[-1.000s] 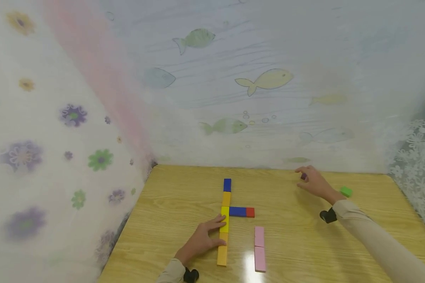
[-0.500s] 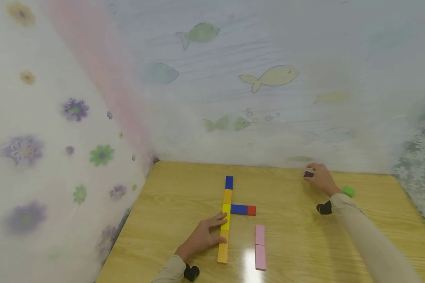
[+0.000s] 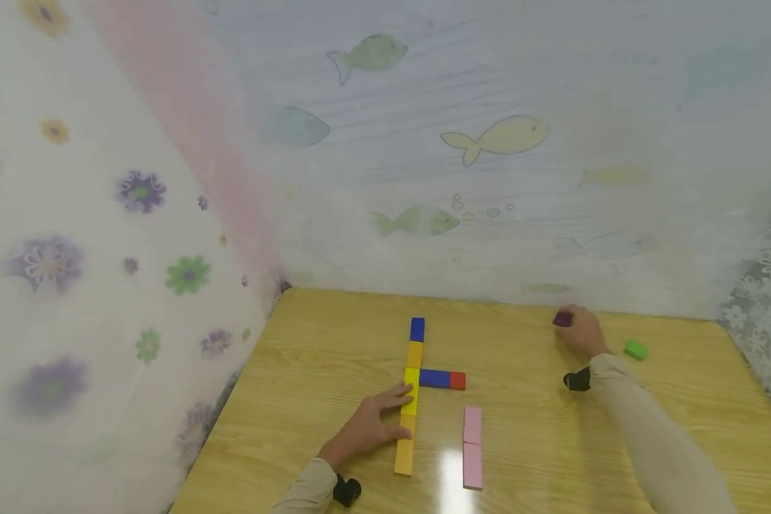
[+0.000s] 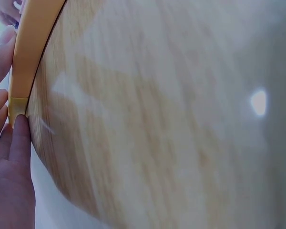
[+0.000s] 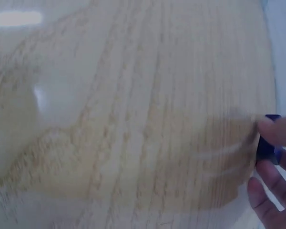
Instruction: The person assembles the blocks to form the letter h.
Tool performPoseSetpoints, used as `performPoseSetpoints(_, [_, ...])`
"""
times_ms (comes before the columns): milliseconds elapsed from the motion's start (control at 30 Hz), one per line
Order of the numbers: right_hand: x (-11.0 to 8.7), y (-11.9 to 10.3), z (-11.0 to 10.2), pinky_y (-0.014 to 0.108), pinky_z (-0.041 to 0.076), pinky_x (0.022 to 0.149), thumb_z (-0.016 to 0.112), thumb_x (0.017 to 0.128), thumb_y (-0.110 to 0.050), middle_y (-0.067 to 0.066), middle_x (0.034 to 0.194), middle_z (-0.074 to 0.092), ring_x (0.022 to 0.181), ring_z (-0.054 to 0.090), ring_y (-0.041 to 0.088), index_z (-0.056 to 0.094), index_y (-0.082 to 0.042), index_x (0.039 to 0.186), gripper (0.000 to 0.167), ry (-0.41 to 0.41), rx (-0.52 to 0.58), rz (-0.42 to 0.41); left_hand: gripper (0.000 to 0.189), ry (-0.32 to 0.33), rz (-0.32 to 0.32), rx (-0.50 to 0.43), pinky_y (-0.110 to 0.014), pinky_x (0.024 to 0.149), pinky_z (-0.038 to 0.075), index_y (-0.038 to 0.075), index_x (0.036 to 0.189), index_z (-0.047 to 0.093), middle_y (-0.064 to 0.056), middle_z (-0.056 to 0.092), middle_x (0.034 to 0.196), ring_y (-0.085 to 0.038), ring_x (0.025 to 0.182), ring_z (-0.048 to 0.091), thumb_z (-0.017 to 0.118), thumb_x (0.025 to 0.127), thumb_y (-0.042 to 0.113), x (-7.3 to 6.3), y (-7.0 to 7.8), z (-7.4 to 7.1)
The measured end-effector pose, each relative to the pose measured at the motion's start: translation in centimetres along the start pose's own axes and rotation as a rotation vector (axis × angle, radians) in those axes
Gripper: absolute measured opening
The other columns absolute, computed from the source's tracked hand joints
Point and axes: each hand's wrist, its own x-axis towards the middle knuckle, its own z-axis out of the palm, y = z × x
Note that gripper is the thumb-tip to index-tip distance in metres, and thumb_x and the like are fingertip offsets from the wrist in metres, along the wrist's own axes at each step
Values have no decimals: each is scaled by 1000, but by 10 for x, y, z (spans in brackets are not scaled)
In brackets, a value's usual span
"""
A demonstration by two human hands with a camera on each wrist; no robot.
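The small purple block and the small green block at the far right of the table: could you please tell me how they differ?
The small purple block is dark and pinched by the right hand; the small green block is bright and lies untouched. The purple block sits farther back, near the wall; the green one lies nearer the table's right edge. Both are small blocks, apart from the long coloured row.

Two blue blocks (image 3: 417, 329) (image 3: 434, 378). Two orange blocks (image 3: 414, 354) (image 3: 403, 446). One yellow block (image 3: 411, 390). One red block (image 3: 458, 380). Two pink blocks (image 3: 472, 425) (image 3: 472, 466). One purple block (image 3: 562, 319). One green block (image 3: 635, 350). Two hands (image 3: 368, 427) (image 3: 582, 333). One counter (image 3: 321, 371).
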Motion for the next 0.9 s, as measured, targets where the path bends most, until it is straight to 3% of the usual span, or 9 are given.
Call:
performPoseSetpoints(167, [-2, 9, 6, 56, 49, 75, 61, 79, 4, 37, 101, 59, 88, 57, 48, 62, 15, 101, 24, 86, 2, 16, 62, -8, 16, 4, -42, 112, 26, 10, 132, 56, 4, 40, 146, -17, 138, 28, 77, 78, 34, 2, -2, 1])
performPoseSetpoints(300, [-6, 8, 5, 55, 50, 71, 62, 78, 4, 38, 99, 59, 84, 58, 47, 62, 14, 100, 24, 108, 36, 1, 62, 1, 16, 0, -43, 112, 26, 11, 131, 57, 4, 41, 146, -17, 138, 29, 77, 78, 34, 4, -1, 1])
performPoseSetpoints(900, [-32, -13, -24, 38, 55, 62, 66, 85, 0, 35, 110, 57, 83, 63, 41, 60, 11, 112, 30, 26, 127, 16, 62, -17, -38, 10, -47, 111, 24, 13, 132, 56, 7, 37, 147, -18, 139, 27, 75, 79, 38, 4, 0, 3])
